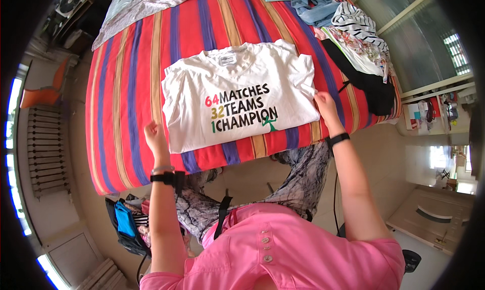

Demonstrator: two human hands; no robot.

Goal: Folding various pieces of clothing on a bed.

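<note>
White T-shirt (237, 100) hides the right hand's (326, 106) fingers gripping its edge; left hand (154, 136) loosely curled, empty.

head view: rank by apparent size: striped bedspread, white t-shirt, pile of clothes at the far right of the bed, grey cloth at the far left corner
1. striped bedspread
2. white t-shirt
3. pile of clothes and grey cloth: look alike in extent, and fisheye bending near the rim makes ranking unsure.
</note>
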